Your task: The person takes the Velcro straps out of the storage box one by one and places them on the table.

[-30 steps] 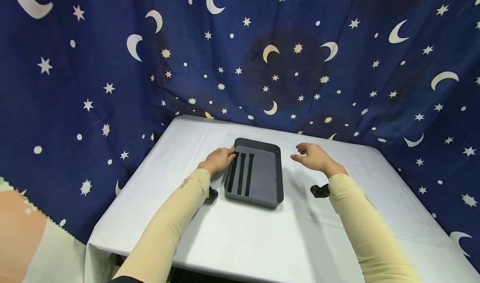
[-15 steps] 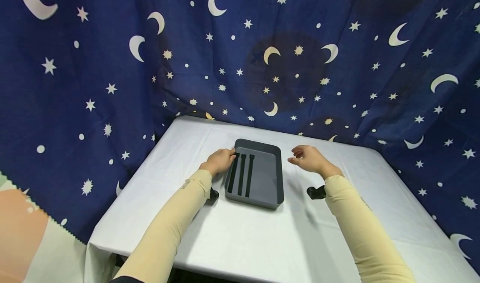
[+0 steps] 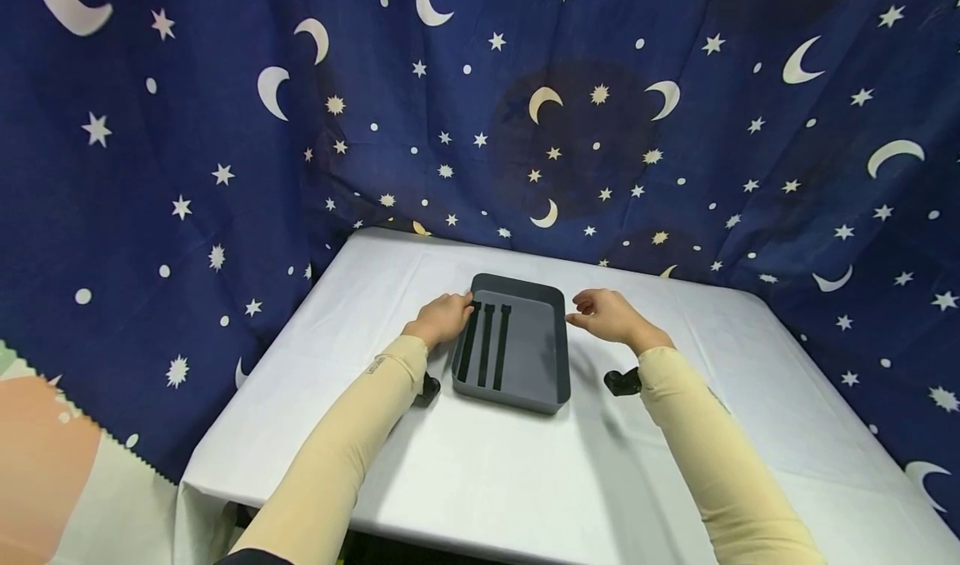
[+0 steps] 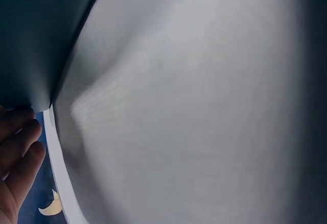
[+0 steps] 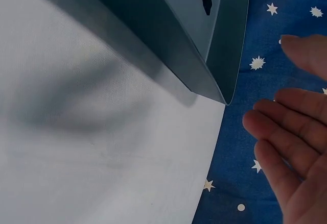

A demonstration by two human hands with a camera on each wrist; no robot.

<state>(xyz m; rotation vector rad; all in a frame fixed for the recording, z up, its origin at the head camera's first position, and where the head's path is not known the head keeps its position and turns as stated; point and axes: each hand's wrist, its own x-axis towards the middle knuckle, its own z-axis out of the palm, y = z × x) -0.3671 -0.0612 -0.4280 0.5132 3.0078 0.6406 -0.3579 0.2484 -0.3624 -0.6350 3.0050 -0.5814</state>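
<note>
A dark grey rectangular tray point(image 3: 534, 348) with raised walls lies on the table. Inside, along its left side, 3 long black strips point(image 3: 484, 344) with wider far ends lie side by side; their exact kind is unclear. My left hand point(image 3: 444, 317) pinches the tray's left rim near the far corner, thumb inside and fingers outside. In the left wrist view, its fingers point(image 4: 25, 165) touch the tray's outer wall point(image 4: 38, 35). My right hand point(image 3: 611, 317) hovers just off the right wall, fingers loosely bent, holding nothing. The right wrist view shows those fingers point(image 5: 286, 137) apart from the tray.
A white cloth point(image 3: 480, 473) covers the table. Behind and beside it hangs a dark blue curtain point(image 3: 480, 115) with moons and stars. Black devices, one by the left wrist point(image 3: 429, 388) and one by the right point(image 3: 622, 382), sit beneath the sleeves.
My right hand has moved left, from well off the tray to close beside its right wall. The left hand keeps its place on the rim, and the tray stays put.
</note>
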